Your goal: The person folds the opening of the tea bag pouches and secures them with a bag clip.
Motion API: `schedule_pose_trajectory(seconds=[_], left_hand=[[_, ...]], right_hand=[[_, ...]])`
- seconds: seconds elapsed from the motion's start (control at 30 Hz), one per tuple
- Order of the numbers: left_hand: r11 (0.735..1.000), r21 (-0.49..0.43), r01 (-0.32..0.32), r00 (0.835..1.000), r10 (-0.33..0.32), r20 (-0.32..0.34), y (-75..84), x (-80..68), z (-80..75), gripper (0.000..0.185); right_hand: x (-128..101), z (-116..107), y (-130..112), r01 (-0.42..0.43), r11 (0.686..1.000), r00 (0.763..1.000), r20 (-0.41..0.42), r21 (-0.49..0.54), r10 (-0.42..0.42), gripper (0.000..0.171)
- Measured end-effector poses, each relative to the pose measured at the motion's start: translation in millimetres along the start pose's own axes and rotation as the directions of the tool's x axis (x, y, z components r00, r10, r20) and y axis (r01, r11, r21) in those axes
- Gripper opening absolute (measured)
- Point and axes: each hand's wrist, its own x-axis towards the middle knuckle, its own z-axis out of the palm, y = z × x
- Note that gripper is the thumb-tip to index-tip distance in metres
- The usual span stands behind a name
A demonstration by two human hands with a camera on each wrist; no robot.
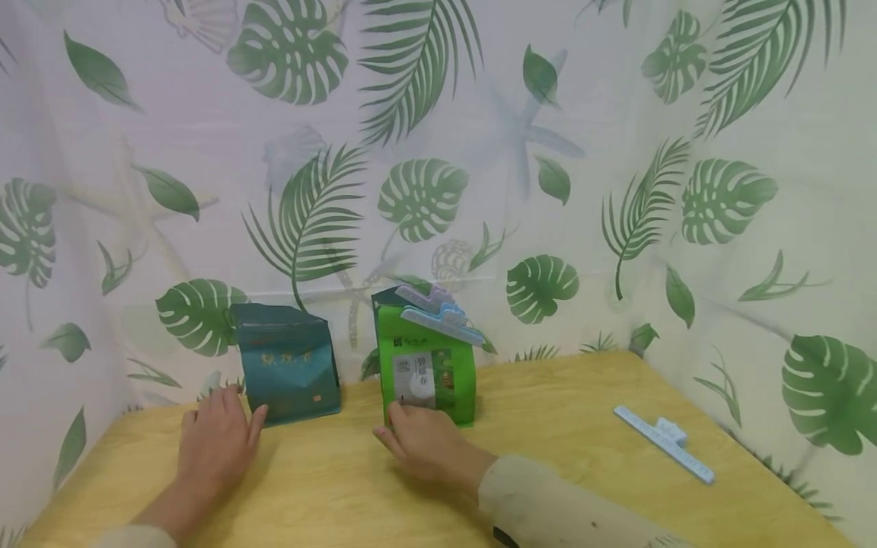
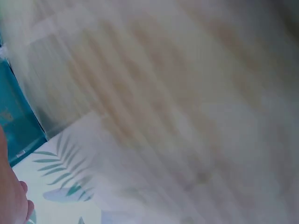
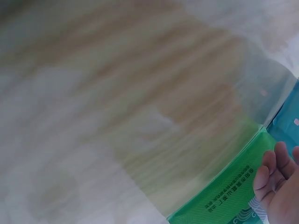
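A dark teal pouch [image 1: 294, 380] stands upright at the back left of the table. Just off its lower left side, my left hand [image 1: 215, 438] lies with relaxed fingers, the thumb close to the pouch's bottom corner. To the right stands a bright green pouch [image 1: 462, 388] with a printed label, another dark pouch [image 1: 382, 297] mostly hidden behind it. A purple sealing clip [image 1: 419, 297] and a blue sealing clip [image 1: 444, 324] sit across their tops. My right hand [image 1: 432, 445] is before the green pouch's lower front, its fingers loosely bent with nothing visible in them; contact is unclear.
A light blue sealing clip [image 1: 663, 443] lies on the right part of the wooden table [image 1: 329, 487]. Leaf-patterned cloth [image 1: 452, 99] hangs behind the table and along its sides.
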Motion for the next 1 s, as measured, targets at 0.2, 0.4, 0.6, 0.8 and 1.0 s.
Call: schedule_pose_trajectory(seconds=[0.2,0.4,0.6,0.8,1.0], left_hand=[[0.999,-0.006,0.036,0.998,-0.036,0.054,-8.3,8.3,6.8,0.059],[0.994,-0.095,0.060,0.990,-0.047,0.134,-9.9,7.9,9.5,0.058],[0.976,-0.191,0.107,0.989,-0.085,0.122,-6.8,6.8,13.7,0.045],[0.965,-0.232,0.123,0.980,-0.082,0.179,-2.7,8.4,18.4,0.044],[0.973,-0.218,0.072,0.989,-0.042,0.139,1.2,11.0,21.4,0.034]], right_hand=[[4,-3,-1,0.016,0.998,1.000,0.007,-0.053,-0.016,0.040],[4,-1,-3,-0.004,1.000,0.998,0.061,-0.020,0.006,0.039],[0,4,-5,-0.013,1.000,0.998,0.063,-0.007,0.014,0.038],[0,5,-7,-0.012,1.000,0.998,0.064,-0.018,0.013,0.043],[0,3,-7,-0.057,0.998,0.997,0.052,-0.025,0.058,0.039]])
